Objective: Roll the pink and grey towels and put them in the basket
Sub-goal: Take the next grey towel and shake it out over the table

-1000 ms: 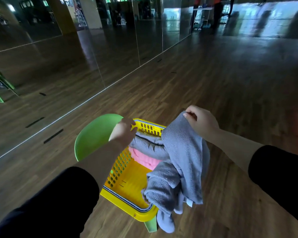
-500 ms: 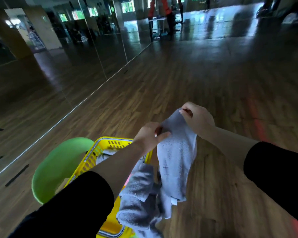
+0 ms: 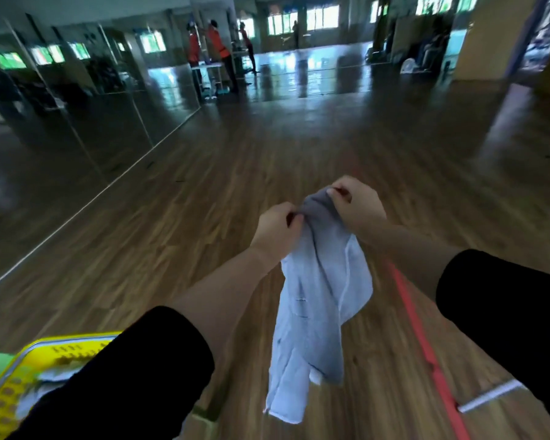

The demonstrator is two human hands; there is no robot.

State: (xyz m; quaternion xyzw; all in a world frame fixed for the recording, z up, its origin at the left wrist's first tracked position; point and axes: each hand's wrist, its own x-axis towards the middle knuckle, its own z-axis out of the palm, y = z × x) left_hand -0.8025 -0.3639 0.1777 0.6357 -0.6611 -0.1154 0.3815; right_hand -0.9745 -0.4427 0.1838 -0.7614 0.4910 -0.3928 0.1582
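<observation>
Low on my left, the yellow basket (image 3: 45, 347) shows only one corner of its rim. The rest is cut off or behind my sleeve. Something pale lies inside it, too blurred to name, and I cannot see the pink towel at all.

My left hand (image 3: 275, 230) pinches the top of the grey towel (image 3: 318, 306), thumb against fingers. The towel hangs bunched and twisted in the air over the wooden floor (image 3: 172, 249), well clear of the basket. My right hand (image 3: 356, 204) pinches the same bunched top just beside the left.

To roll it well, I think I should slide my hands apart to two corners, shake it flat, and only then roll it tight. The lower folds hide each other, so I cannot tell which edge I hold.
</observation>
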